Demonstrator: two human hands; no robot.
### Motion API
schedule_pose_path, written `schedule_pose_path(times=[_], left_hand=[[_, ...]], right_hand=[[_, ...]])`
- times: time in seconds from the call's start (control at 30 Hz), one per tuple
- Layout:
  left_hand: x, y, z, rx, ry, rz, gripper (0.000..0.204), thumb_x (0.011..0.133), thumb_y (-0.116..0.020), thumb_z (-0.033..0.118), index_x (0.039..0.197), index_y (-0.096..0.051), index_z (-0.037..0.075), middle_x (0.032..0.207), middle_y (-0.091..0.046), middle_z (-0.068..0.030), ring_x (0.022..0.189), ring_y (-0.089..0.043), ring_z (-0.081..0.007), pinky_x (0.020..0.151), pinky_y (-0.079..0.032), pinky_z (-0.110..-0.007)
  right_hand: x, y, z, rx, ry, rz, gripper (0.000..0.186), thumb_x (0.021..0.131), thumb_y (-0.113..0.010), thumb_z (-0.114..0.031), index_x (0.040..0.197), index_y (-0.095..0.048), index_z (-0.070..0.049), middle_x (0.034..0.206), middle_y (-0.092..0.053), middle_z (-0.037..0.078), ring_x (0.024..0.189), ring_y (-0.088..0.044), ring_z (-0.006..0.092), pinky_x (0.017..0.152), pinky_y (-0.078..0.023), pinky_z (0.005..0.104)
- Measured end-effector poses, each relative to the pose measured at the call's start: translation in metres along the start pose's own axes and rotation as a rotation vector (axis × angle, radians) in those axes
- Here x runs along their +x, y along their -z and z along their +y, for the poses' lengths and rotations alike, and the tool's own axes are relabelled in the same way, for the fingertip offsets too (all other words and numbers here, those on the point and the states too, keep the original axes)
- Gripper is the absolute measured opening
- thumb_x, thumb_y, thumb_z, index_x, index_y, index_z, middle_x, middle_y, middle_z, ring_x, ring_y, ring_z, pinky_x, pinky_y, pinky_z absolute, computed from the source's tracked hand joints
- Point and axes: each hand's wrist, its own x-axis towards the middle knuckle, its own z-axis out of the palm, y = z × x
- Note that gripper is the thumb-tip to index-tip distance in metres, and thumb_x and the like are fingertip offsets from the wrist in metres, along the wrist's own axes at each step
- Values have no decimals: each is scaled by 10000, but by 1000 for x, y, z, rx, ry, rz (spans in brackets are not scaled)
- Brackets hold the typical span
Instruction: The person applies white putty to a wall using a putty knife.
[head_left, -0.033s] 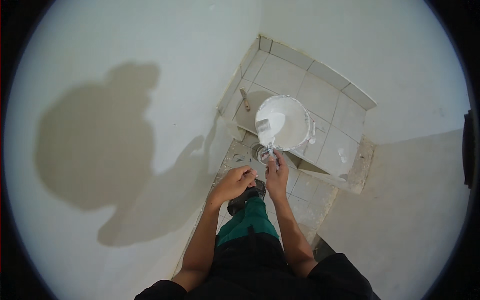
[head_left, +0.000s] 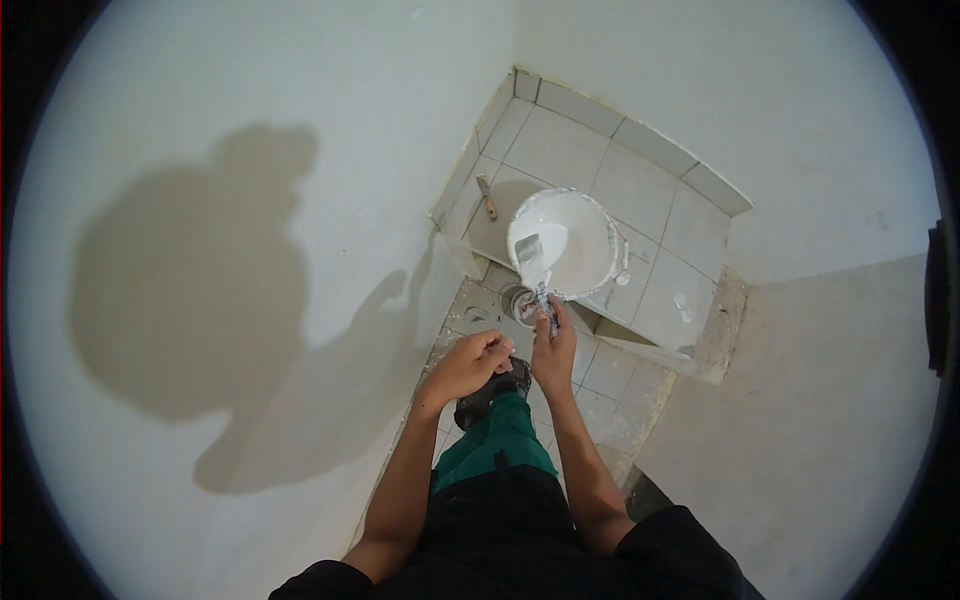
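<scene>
My right hand [head_left: 555,352] grips the handle of a putty knife [head_left: 533,262], whose flat blade is partly coated in white. The blade lies over the near left rim of a white bucket [head_left: 612,285], which holds a smooth white mass. My left hand [head_left: 470,367] is closed, with curled fingers, beside the right hand and apart from the tool. Whatever those fingers may hold is hidden. A second flat tool with a light handle [head_left: 489,205] rests on the tiled step, left of the bucket.
The bucket stands on a tiled step [head_left: 635,195] between two pale walls. Below it, a small round container [head_left: 521,306] sits on the lower tiles, partly hidden by the putty knife. My dark shoe [head_left: 492,393] is under my hands. A large shadow [head_left: 190,290] falls on the left wall.
The putty knife has turned slightly in my right hand, and its blade shows a little differently over the bucket. My left hand has stayed in place.
</scene>
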Motion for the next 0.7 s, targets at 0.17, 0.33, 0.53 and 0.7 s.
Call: schedule_pose_path(times=[0.17,0.33,0.53,0.7], left_hand=[[47,-21,-27,-5,85,-62,348,1001,-518,275,1014,-638,-51,841,-675,-108,809,-646,-168,773,-512,-296],[88,-37,-49,-129,226,-126,345,1000,-491,308,1057,-641,2,924,-683,-89,832,-649,-156,781,-506,-284],[141,-48,-95,-231,337,-7,359,984,-494,324,1078,-636,7,990,-702,-91,869,-666,-163,771,-516,-295],[168,-57,-123,-334,341,24,411,965,-496,348,1166,-601,5,1099,-687,-107,964,-662,-183,810,-506,-302]], right_hand=[[52,25,68,-578,258,105,362,998,-465,-129,1312,-501,49,1069,-620,274,971,-619,433,854,-471,486],[88,54,113,-873,108,60,390,954,-502,-96,1331,-502,2,1109,-607,245,947,-621,422,779,-496,490],[92,75,126,-868,143,56,454,925,-541,-66,1376,-491,-85,989,-586,202,866,-630,385,714,-505,476],[89,76,136,-881,62,21,493,919,-551,-60,1404,-469,-95,968,-564,198,843,-622,387,710,-506,471]])
